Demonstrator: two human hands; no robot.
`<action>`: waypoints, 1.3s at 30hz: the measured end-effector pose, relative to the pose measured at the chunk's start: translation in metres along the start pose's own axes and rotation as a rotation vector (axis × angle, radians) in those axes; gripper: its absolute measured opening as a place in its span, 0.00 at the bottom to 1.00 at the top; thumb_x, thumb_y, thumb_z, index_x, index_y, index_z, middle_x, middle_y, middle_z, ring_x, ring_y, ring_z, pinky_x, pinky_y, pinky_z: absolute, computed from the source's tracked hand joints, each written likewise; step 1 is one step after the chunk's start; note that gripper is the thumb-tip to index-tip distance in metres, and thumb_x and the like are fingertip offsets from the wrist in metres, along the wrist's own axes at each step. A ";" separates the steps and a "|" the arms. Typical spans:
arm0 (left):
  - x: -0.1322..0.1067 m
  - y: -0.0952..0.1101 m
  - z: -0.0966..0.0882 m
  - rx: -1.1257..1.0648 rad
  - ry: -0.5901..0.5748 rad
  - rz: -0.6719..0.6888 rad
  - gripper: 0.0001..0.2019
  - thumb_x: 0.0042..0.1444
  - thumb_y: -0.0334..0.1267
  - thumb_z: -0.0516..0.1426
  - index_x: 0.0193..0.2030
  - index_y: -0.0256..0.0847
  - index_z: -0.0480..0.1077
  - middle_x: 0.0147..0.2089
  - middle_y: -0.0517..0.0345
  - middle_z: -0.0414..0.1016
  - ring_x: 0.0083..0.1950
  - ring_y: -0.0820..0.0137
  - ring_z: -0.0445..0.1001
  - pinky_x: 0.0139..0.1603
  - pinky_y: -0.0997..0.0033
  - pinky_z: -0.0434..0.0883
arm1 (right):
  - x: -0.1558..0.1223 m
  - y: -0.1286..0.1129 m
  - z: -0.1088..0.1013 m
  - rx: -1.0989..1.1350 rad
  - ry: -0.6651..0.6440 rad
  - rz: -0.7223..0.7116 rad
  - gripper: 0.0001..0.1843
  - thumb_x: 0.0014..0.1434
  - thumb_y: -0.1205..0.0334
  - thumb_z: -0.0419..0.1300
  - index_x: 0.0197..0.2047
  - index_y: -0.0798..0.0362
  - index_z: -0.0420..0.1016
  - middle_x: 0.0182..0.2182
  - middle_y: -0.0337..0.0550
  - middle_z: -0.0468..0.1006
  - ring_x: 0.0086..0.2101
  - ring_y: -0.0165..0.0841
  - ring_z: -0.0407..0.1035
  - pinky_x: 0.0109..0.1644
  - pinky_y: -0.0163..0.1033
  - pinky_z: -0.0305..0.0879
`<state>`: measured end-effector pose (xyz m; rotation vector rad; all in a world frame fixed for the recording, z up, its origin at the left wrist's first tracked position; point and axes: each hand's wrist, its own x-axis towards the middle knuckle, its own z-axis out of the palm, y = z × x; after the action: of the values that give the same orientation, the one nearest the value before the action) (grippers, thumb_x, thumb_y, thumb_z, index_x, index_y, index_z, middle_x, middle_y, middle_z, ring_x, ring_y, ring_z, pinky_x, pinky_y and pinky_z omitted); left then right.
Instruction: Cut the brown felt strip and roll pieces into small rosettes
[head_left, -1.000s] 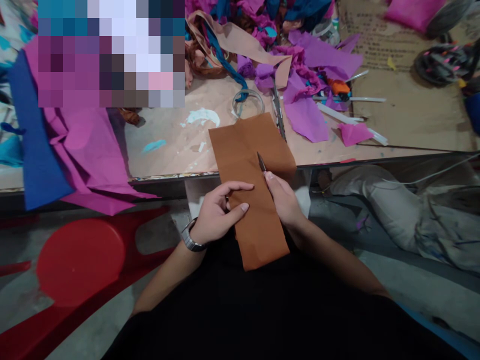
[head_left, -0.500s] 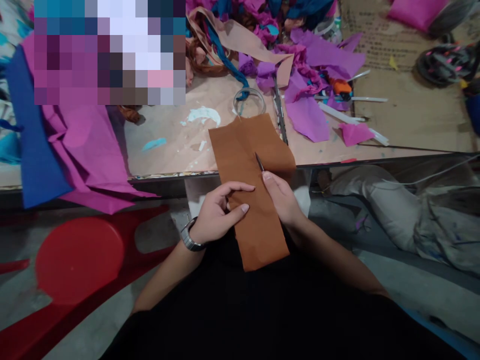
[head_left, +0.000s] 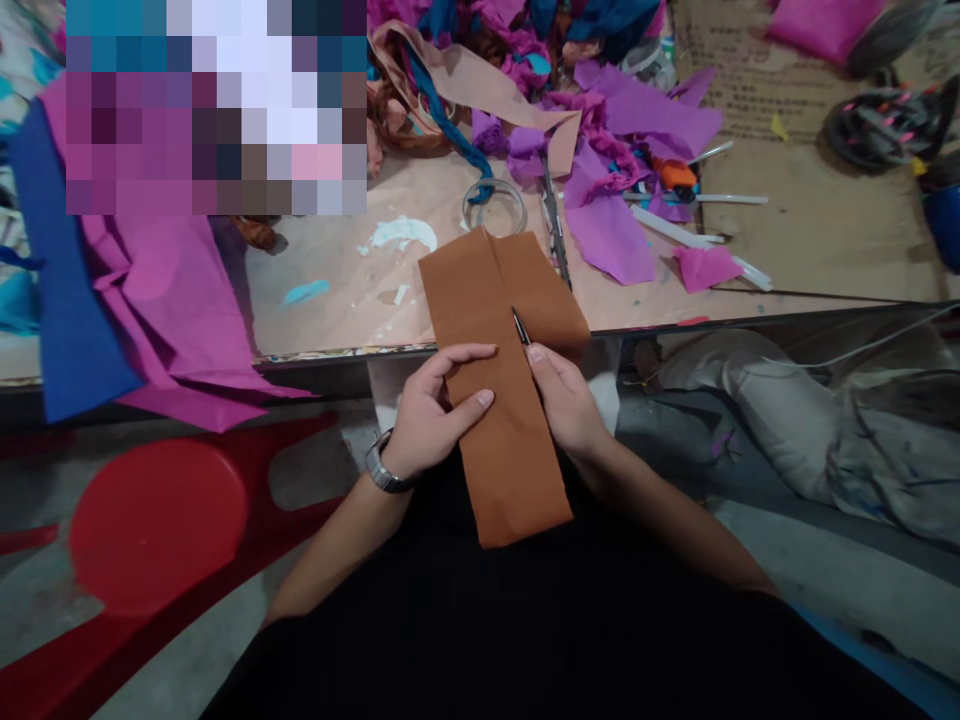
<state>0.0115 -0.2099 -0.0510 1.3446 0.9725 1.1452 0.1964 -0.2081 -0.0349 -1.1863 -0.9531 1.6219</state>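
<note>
Brown paper (head_left: 502,420) is draped over the near edge of the desk (head_left: 345,300) and pinched by the left hand (head_left: 431,415). The right hand (head_left: 566,400) is closed on a dark blade (head_left: 520,327); its handle is hidden. A glass dish (head_left: 495,207) is noted just beyond the paper, and a blue strip (head_left: 442,105) trails into it. Print on the cardboard (head_left: 750,90) far right is unreadable.

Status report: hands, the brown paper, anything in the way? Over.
Left hand pinching brown paper. Right hand holds dark blade, tip on the sheet near its centre crease. Glass jar just beyond paper's far edge.
</note>
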 end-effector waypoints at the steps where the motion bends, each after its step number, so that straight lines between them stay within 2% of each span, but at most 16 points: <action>1: 0.000 0.001 0.000 0.007 -0.005 0.003 0.22 0.57 0.37 0.68 0.59 0.43 0.75 0.59 0.48 0.78 0.60 0.63 0.77 0.62 0.62 0.76 | 0.000 0.000 0.000 0.014 0.004 0.002 0.22 0.68 0.39 0.56 0.45 0.48 0.78 0.42 0.43 0.81 0.42 0.35 0.73 0.48 0.40 0.72; 4: -0.002 0.004 -0.001 0.038 -0.025 0.008 0.22 0.58 0.37 0.68 0.59 0.42 0.75 0.60 0.46 0.78 0.60 0.62 0.77 0.63 0.60 0.75 | 0.001 0.001 0.001 0.040 0.002 0.007 0.22 0.68 0.38 0.56 0.46 0.47 0.79 0.45 0.43 0.82 0.47 0.37 0.75 0.54 0.43 0.73; 6: -0.004 0.005 -0.002 0.064 -0.046 0.005 0.22 0.58 0.36 0.68 0.59 0.42 0.75 0.59 0.47 0.79 0.60 0.62 0.77 0.64 0.59 0.74 | 0.002 0.002 0.002 0.040 0.004 0.009 0.22 0.68 0.38 0.56 0.46 0.47 0.79 0.45 0.43 0.83 0.48 0.38 0.76 0.55 0.44 0.73; 15: -0.010 0.012 -0.002 0.095 -0.087 0.004 0.20 0.59 0.36 0.67 0.58 0.42 0.76 0.57 0.48 0.79 0.59 0.62 0.77 0.65 0.59 0.73 | 0.006 0.004 0.001 0.089 -0.012 -0.015 0.20 0.69 0.42 0.58 0.45 0.49 0.80 0.44 0.42 0.83 0.45 0.36 0.77 0.53 0.42 0.74; 21: -0.012 0.010 -0.002 0.077 -0.107 -0.005 0.19 0.60 0.37 0.66 0.58 0.43 0.75 0.57 0.49 0.79 0.58 0.63 0.78 0.63 0.60 0.75 | 0.007 0.006 -0.001 0.032 -0.039 -0.019 0.22 0.69 0.39 0.56 0.47 0.47 0.80 0.41 0.41 0.83 0.43 0.36 0.77 0.49 0.41 0.75; 27: -0.008 0.005 -0.007 0.115 -0.045 0.053 0.21 0.62 0.39 0.65 0.62 0.43 0.73 0.61 0.48 0.76 0.63 0.63 0.74 0.67 0.60 0.70 | 0.006 0.004 -0.001 0.024 -0.065 -0.038 0.22 0.70 0.40 0.56 0.49 0.48 0.80 0.47 0.43 0.83 0.47 0.36 0.77 0.56 0.44 0.74; 35: 0.000 0.013 -0.001 0.028 0.035 0.073 0.21 0.58 0.35 0.68 0.58 0.43 0.74 0.57 0.50 0.78 0.56 0.67 0.79 0.57 0.69 0.78 | 0.005 -0.004 0.001 0.043 -0.062 -0.117 0.21 0.71 0.42 0.56 0.49 0.48 0.80 0.46 0.43 0.83 0.46 0.36 0.77 0.56 0.45 0.75; 39: 0.000 0.018 -0.001 0.063 0.027 0.094 0.21 0.58 0.34 0.68 0.58 0.43 0.74 0.58 0.49 0.78 0.58 0.65 0.78 0.60 0.65 0.78 | 0.005 -0.008 0.001 0.008 -0.060 -0.164 0.22 0.71 0.41 0.54 0.49 0.48 0.80 0.46 0.43 0.83 0.46 0.35 0.77 0.56 0.44 0.74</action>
<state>0.0094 -0.2114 -0.0328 1.4417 0.9810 1.2147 0.1967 -0.2012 -0.0283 -1.0317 -1.0527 1.5358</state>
